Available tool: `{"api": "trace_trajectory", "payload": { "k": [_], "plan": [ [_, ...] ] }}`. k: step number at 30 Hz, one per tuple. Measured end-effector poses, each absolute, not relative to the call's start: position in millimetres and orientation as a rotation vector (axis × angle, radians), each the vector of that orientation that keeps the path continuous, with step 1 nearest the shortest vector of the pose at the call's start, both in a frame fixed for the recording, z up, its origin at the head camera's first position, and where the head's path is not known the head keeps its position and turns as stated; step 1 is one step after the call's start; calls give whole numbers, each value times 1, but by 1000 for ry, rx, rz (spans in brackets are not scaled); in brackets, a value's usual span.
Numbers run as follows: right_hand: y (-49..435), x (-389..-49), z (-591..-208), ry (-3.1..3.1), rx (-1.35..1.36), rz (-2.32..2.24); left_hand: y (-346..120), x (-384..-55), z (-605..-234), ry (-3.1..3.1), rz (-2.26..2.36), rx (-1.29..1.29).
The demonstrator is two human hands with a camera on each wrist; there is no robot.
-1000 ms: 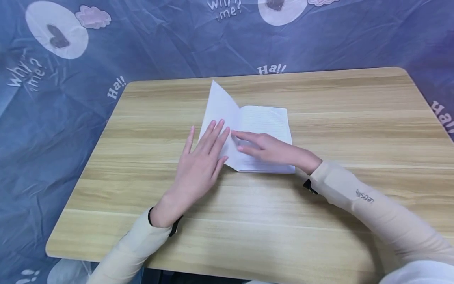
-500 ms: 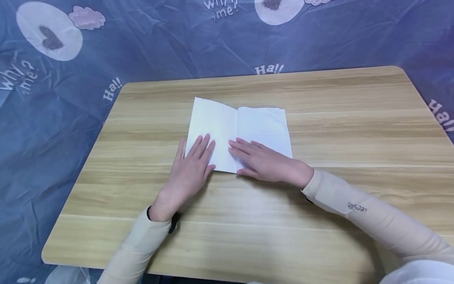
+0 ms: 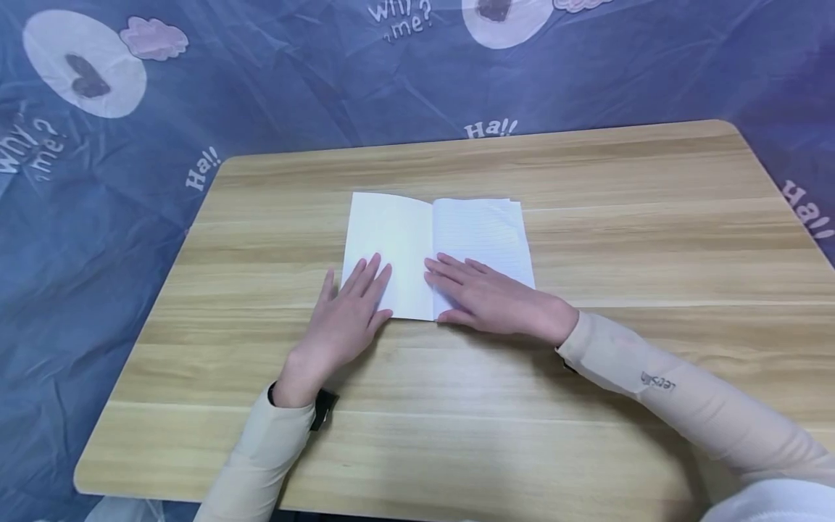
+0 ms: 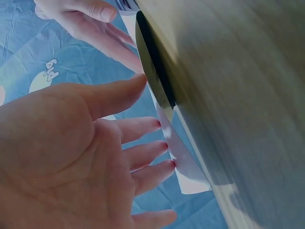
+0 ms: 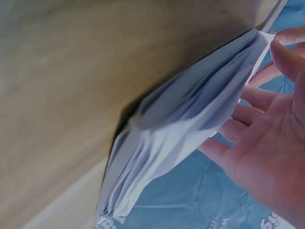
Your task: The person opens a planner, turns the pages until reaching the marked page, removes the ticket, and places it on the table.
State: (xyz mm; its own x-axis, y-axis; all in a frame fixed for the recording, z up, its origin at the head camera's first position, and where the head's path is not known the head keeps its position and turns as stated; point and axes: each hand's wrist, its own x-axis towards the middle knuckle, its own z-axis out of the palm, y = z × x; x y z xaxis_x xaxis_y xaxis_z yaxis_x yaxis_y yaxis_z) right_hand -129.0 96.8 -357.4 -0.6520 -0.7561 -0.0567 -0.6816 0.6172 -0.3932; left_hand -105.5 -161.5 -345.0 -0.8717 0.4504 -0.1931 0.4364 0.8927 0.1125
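Note:
An open notebook point(image 3: 398, 232) lies on the table, its left side blank white and its right page point(image 3: 479, 228) faintly ruled. With fingers spread, my left hand point(image 3: 346, 312) rests its fingertips on the lower part of the blank side. My right hand point(image 3: 489, 293) lies flat across the lower ruled page, fingertips close to the centre fold. In the left wrist view, the straight fingers of my left hand point(image 4: 109, 152) touch the paper. The right wrist view shows the notebook's stacked pages point(image 5: 190, 105) edge-on, bulging up beneath my right hand point(image 5: 267, 124).
The wood-grain table point(image 3: 620, 217) has rounded corners. Behind it and to its left hangs a blue printed cloth point(image 3: 274, 80). Pale sleeves point(image 3: 685, 391) cover both forearms, with a black strap point(image 3: 322, 409) at the left wrist.
The notebook's raised left side has gone down flat onto the table. My left hand has moved left and down with it, and my right hand has flattened onto the ruled page.

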Motion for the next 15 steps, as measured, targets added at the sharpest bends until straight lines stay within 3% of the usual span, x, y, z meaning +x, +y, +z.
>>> {"api": "trace_trajectory", "payload": {
  "k": [15],
  "plan": [
    [123,-184,-353,2712,-1019,-585,-164,-103,-343,2854,166,671]
  ]
}}
